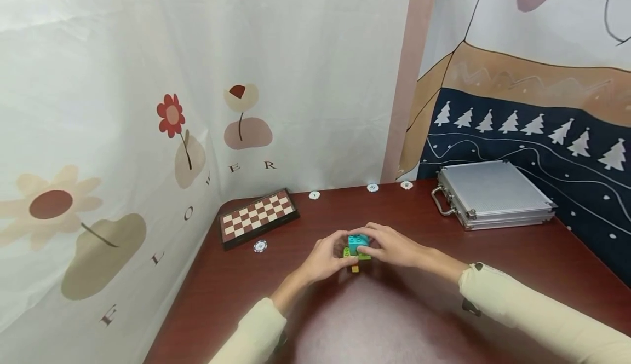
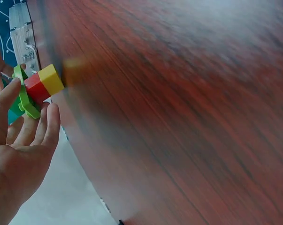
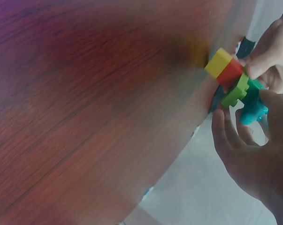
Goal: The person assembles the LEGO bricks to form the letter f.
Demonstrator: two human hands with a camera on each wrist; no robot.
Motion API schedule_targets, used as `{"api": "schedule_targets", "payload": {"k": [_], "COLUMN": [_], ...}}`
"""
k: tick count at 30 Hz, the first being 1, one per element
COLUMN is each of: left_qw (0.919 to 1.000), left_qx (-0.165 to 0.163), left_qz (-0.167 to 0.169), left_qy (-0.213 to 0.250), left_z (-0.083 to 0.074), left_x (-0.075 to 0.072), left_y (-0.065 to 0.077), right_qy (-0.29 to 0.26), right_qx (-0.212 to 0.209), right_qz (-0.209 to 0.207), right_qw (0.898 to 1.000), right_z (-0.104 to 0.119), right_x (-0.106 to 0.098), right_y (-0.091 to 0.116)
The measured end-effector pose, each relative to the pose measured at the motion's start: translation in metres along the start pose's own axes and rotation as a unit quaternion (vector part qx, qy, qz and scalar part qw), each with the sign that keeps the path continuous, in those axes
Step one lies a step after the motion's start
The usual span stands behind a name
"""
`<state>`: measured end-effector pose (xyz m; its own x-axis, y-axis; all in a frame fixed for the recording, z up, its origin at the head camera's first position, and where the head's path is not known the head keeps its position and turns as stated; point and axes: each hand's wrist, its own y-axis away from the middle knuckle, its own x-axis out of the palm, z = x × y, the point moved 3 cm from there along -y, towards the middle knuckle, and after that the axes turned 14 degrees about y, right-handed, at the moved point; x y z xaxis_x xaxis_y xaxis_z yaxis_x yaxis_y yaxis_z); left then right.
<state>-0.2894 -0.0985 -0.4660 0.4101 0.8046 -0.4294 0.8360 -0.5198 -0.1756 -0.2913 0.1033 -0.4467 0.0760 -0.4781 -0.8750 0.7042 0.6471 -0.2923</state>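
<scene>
Both hands meet over the middle of the table on a small stack of toy building bricks. A yellow brick forms its foot, with a red brick against it. Beyond the red one comes a wider lime green piece, then a darker green brick. At the top is a turquoise brick. My left hand holds the stack around the lime green piece, thumb on the near side. My right hand grips the turquoise brick between thumb and fingers. The fingers partly cover the upper bricks.
A checkered game board lies at the back left, with a poker chip in front of it. More chips line the back edge. A silver case stands at the back right. Printed curtains hang behind the table.
</scene>
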Motion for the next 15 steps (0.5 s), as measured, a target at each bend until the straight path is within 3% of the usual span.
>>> {"api": "schedule_targets", "payload": {"k": [7, 11, 15], "left_qw": [0.9999, 0.9999, 0.9998], "left_qx": [-0.009, -0.004, -0.016], "left_qz": [-0.007, -0.011, -0.015], "left_qy": [0.007, 0.006, 0.003], "left_z": [0.000, 0.002, 0.004], "left_x": [0.008, 0.010, 0.011], "left_y": [-0.008, -0.014, -0.019], "right_qy": [-0.058, -0.062, -0.060], "right_qx": [0.025, 0.047, 0.042], "right_qz": [-0.007, -0.007, -0.011], "right_qw": [0.998, 0.997, 0.997], "right_z": [-0.018, -0.027, -0.031], "right_x": [-0.004, -0.005, -0.005], "right_y": [0.000, 0.002, 0.005]}}
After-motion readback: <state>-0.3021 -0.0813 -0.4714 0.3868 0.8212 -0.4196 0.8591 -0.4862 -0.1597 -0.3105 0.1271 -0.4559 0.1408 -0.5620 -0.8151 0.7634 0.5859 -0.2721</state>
